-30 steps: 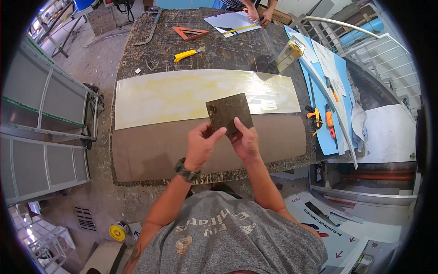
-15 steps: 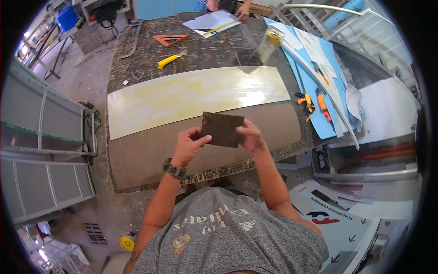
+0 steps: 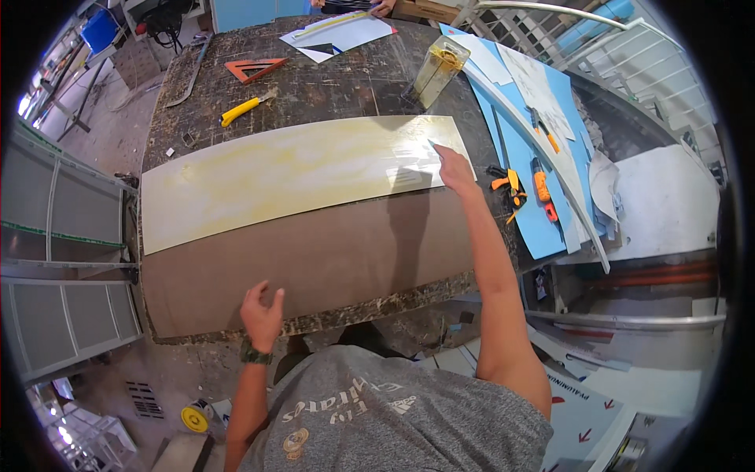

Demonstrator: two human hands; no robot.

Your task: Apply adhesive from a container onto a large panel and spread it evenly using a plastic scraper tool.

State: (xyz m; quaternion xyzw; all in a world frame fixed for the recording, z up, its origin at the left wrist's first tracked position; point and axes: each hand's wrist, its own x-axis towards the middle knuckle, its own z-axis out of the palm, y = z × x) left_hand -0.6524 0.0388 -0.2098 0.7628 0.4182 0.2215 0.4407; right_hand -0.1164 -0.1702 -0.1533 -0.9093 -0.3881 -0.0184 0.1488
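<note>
A scuffed, dark counter point(image 3: 338, 93) is marking this place as a workshop: it is carrying a yellow-handled scraper point(image 3: 240, 111), a red triangular square point(image 3: 234, 71) and a stained clear container point(image 3: 442, 75) beyond a pale panel point(image 3: 275, 177) streaked with yellow. Orange tools point(image 3: 542, 187) are resting on blue sheets point(image 3: 535, 234) at the right. Metal-framed grey panels point(image 3: 47, 322) are filling the left side, a worn, littered floor point(image 3: 94, 141) is showing around, and printed boards point(image 3: 602, 429) are lying low at the right.

Passable at frame centre between left hand point(image 3: 263, 318) and right hand point(image 3: 456, 168), over brown sheet point(image 3: 330, 271) and yellowish panel point(image 3: 291, 173). Obstructed at upper centre by transparent container point(image 3: 438, 77); at right by orange clamps point(image 3: 513, 181), orange power tool point(image 3: 541, 186) and long white strip point(image 3: 568, 179).
</note>
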